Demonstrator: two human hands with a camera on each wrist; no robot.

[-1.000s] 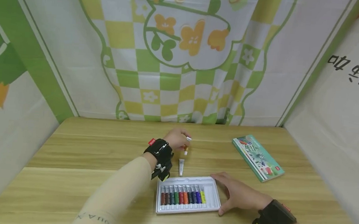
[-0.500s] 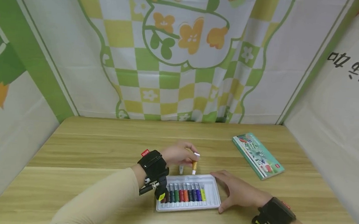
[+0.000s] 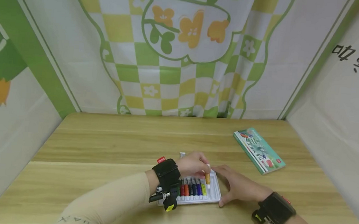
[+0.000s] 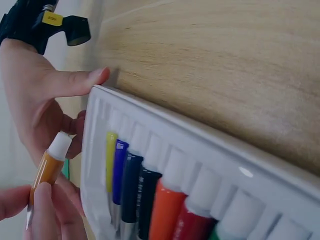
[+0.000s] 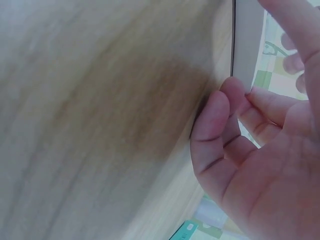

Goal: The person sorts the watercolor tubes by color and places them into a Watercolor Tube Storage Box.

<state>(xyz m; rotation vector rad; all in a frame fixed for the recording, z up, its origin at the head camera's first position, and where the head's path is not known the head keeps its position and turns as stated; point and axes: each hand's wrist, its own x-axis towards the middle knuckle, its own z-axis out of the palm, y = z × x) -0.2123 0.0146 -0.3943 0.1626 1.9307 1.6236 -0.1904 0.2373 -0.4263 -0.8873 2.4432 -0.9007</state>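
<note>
My left hand pinches an ochre paint tube over the right end of the white plastic tray. The tube's white cap points down toward the tray in the head view. A row of paint tubes lies in the slots, with a yellow tube at its right end; my left wrist hides the row's left part. My right hand holds the tray's right end, thumb at the near corner and index finger at the far one. In the right wrist view its other fingers curl by the tray's edge.
Behind the tray another small tube lies on the wooden table, partly covered by my left hand. A teal printed box lies at the back right. A checked curtain hangs behind the table's far edge.
My left hand has carried the ochre tube from the table behind the tray, toward me and rightward, to over the tray's right end. My right hand stays at the tray.
</note>
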